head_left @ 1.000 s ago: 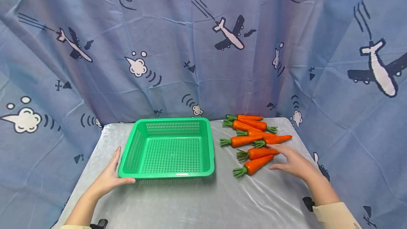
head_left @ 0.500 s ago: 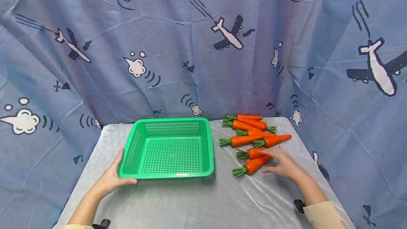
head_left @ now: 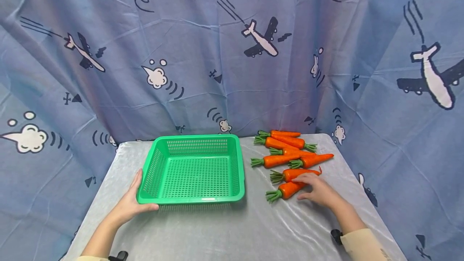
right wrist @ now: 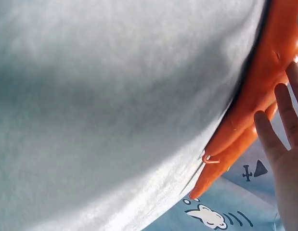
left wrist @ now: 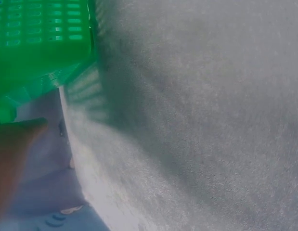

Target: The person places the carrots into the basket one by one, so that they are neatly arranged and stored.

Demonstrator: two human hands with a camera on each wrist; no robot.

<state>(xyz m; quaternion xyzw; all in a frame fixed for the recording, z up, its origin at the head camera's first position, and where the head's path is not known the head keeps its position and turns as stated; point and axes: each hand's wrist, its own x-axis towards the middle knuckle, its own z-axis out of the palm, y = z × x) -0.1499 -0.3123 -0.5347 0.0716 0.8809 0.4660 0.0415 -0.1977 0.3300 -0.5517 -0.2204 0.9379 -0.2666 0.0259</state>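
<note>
My left hand (head_left: 127, 205) is at the near left corner of a green plastic basket (head_left: 190, 201), its straight fingers along the left side and its thumb along the front rim. The left wrist view shows the slotted basket wall (left wrist: 43, 53). Over the tapered end of the nearest carrot (head_left: 289, 190), my right hand (head_left: 320, 191) has its fingers spread above and its thumb on the near side. In the right wrist view, its fingertips reach right to an orange carrot (right wrist: 250, 103). A second carrot (head_left: 295, 175) with a curled tip lies just behind.
Several more carrots (head_left: 277, 160) with green tops lie in a loose pile at the back right. A pale shiny cloth (head_left: 217, 233) covers the table. Blue curtains (head_left: 203, 71) with airplanes hang behind and along both sides.
My right hand has moved left and slightly nearer, from the carrots' tips to over the nearest carrot. My left hand has shifted slightly right against the basket corner.
</note>
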